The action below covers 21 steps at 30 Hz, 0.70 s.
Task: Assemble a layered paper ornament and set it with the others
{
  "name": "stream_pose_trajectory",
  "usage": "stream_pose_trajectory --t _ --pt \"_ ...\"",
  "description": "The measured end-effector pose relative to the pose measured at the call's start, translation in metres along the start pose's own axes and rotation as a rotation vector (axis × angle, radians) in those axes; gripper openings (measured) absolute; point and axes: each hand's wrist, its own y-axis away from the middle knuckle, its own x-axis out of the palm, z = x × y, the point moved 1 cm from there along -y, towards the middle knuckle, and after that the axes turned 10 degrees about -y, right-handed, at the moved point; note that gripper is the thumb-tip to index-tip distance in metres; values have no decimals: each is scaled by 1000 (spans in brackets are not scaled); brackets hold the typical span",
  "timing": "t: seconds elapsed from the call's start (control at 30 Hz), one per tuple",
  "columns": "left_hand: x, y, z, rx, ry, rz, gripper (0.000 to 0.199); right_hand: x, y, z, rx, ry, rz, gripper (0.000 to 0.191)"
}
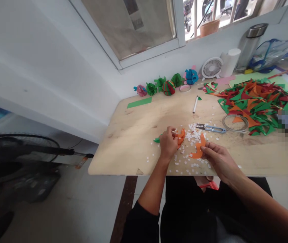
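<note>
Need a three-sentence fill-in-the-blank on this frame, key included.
1. The right hand holds a paper cutout coloured ____.
2. The snips on the table have ____ handles.
3. Standing between the blue paper ball and the white cylinder is a small white ____.

Missing words: orange; blue; fan.

The cutout point(199, 149) is orange, scraps point(189, 135) white, snips' handle point(214, 127) blue, striped ball point(168, 88) seemingly red and green.
</note>
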Motion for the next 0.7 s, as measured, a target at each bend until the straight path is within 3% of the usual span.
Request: stream_pose_trajectory --t 0.07,0.2,0.27,0.43,0.53,0.7 --pt "-7 4 -3 31 51 -63 33 0 -1 -1 -16 9 2 24" --pt "-26 8 -6 126 162 -149 14 -3 -4 -1 -58 18 -12 23" --pt "-33 8 -8 109 279 -167 11 -3 -4 0 -66 29 -10 24" --pt "-34 16 -17 -140 881 93 15 0 2 7 -32 98 68 26" --pt "-33 26 -26 -234 1076 286 20 1 5 9 -11 118 110 24" --pt "-42 46 -34 -382 1355 336 28 -2 3 8 -13 189 102 25"
